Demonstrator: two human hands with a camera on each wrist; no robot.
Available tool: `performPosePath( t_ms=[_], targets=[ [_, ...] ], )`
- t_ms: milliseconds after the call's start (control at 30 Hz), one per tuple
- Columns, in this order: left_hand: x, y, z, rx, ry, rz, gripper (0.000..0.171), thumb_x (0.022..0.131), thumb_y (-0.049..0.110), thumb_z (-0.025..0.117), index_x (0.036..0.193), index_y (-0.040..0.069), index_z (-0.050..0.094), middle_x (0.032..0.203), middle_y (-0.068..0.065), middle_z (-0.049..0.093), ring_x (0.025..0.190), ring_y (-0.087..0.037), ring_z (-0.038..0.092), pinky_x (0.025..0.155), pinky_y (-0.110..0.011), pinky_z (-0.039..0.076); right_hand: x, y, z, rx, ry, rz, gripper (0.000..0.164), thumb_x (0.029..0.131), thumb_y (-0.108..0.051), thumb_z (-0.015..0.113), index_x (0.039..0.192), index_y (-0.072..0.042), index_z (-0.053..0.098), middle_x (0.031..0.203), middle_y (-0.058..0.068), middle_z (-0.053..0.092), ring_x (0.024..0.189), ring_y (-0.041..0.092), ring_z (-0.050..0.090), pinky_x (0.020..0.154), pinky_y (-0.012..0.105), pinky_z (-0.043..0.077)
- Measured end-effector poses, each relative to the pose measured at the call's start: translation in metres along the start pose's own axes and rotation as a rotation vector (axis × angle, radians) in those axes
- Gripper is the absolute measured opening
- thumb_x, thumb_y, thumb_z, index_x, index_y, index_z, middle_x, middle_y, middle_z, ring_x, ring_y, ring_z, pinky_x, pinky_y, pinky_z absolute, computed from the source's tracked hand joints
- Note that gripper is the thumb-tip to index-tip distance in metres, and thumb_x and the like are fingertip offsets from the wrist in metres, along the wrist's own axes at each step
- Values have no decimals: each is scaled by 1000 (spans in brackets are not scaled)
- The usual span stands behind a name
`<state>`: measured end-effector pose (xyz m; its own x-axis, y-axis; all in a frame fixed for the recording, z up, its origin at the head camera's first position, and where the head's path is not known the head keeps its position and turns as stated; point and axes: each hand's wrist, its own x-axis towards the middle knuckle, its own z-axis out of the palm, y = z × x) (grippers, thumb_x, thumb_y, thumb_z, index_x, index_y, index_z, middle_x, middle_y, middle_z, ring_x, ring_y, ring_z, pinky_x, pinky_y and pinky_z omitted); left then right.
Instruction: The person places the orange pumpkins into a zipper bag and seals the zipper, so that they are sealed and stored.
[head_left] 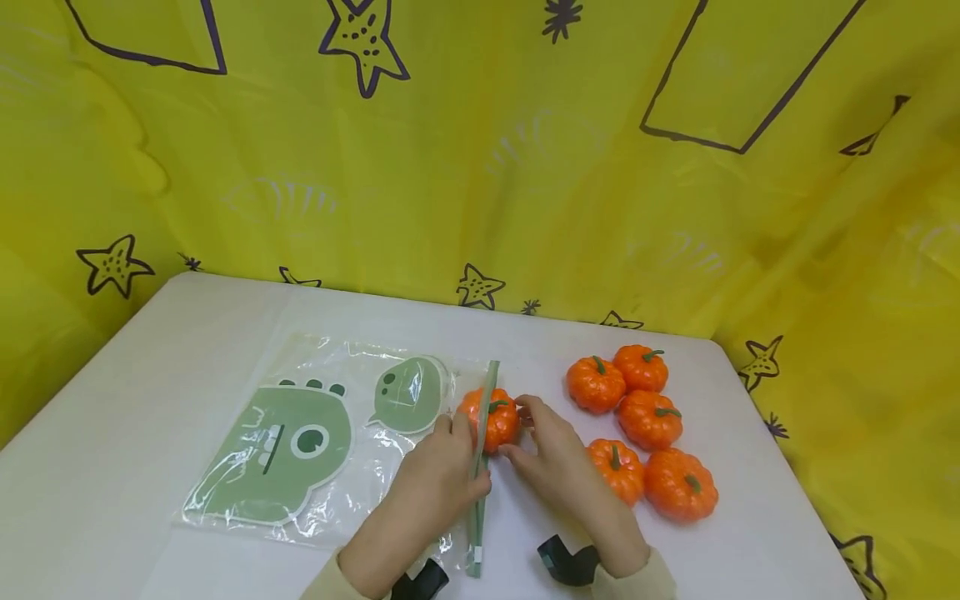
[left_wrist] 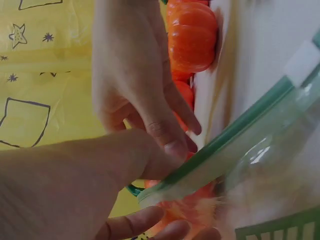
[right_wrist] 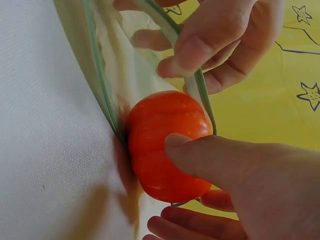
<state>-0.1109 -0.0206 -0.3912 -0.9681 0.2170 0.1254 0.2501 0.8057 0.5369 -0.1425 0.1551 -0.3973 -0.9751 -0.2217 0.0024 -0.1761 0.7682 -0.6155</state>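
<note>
My left hand (head_left: 435, 471) pinches the green-edged rim of a clear zip bag (head_left: 363, 467), which lies on the table and bears green cartoon monster prints. The rim is lifted apart at its mouth, as the right wrist view shows. Half inside that opening is a small orange toy pumpkin (right_wrist: 167, 145) with a green stem. My right hand (head_left: 555, 458) holds this pumpkin from the right, its thumb (right_wrist: 200, 157) across the side and the fingers partly hidden behind. In the left wrist view, the bag's green strip (left_wrist: 235, 130) crosses in front of the pumpkin.
Several more orange pumpkins (head_left: 651, 421) sit in a cluster to the right of my right hand, on the white table (head_left: 225, 325). A yellow curtain (head_left: 450, 167) with drawn stars hangs behind the table and along its sides. A white slider (head_left: 477, 554) shows at the strip's near end.
</note>
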Motion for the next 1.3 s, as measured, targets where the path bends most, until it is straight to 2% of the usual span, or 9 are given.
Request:
performPosePath(
  t_ms=[100,233,400,533,700,900,1000,1100,1300],
  targets=[
    [0,2,0,41,40,51,33,74,7,70,102,-4,55,82,-12,55,54,-19,49,46,-30,44,-1,0,0,-17,26,-19,64,83,-17,79,139,-6,49,130,10,62,116,27,62,98,44,54],
    [2,3,-6,34,95,108,24,77,-3,69,99,-1,61,82,-10,60,61,-20,57,52,-31,50,-1,-2,0,-14,55,-57,61,83,-14,79,137,-6,51,131,8,60,117,24,62,97,40,54],
    [4,5,-9,-100,120,171,21,84,-4,68,103,3,66,96,-11,69,83,-22,68,72,-31,59,0,-3,3,14,70,-74,53,84,-12,78,131,-6,56,124,7,63,112,22,64,94,39,56],
    [6,5,-9,-182,97,194,16,88,-3,66,103,2,68,99,-12,71,90,-22,69,77,-30,59,1,-2,7,66,80,-87,51,84,-12,78,129,-6,55,124,8,63,111,23,65,93,40,57],
    [8,4,-13,-227,59,179,18,89,-2,65,107,1,69,104,-13,72,97,-24,68,84,-35,59,0,1,7,97,102,-73,48,83,-12,79,125,-6,56,121,7,63,110,23,66,90,37,58],
    [11,1,-17,-231,31,150,22,90,-1,66,111,2,70,108,-13,72,99,-23,68,87,-35,58,-2,0,-1,69,97,-69,26,83,-11,79,104,-11,63,105,2,65,103,21,65,88,36,59],
    [11,0,-17,-241,47,165,23,87,-5,65,109,0,71,106,-14,73,94,-22,68,83,-33,59,-4,-1,-7,37,56,-86,16,85,-11,76,97,-14,67,100,-1,66,98,18,64,88,38,58],
    [12,-3,-18,-273,28,160,23,87,-5,66,109,0,70,106,-14,73,91,-22,69,78,-30,60,-6,-2,-12,1,4,-114,11,86,-11,75,94,-16,70,98,-5,66,96,16,64,88,39,58],
    [13,-8,-24,-376,-86,87,30,88,-3,64,117,2,68,111,-11,73,96,-22,69,78,-29,59,-7,-1,-15,-34,-70,-175,12,88,-11,73,98,-16,73,104,-3,66,100,16,64,92,41,56]
  ],
)
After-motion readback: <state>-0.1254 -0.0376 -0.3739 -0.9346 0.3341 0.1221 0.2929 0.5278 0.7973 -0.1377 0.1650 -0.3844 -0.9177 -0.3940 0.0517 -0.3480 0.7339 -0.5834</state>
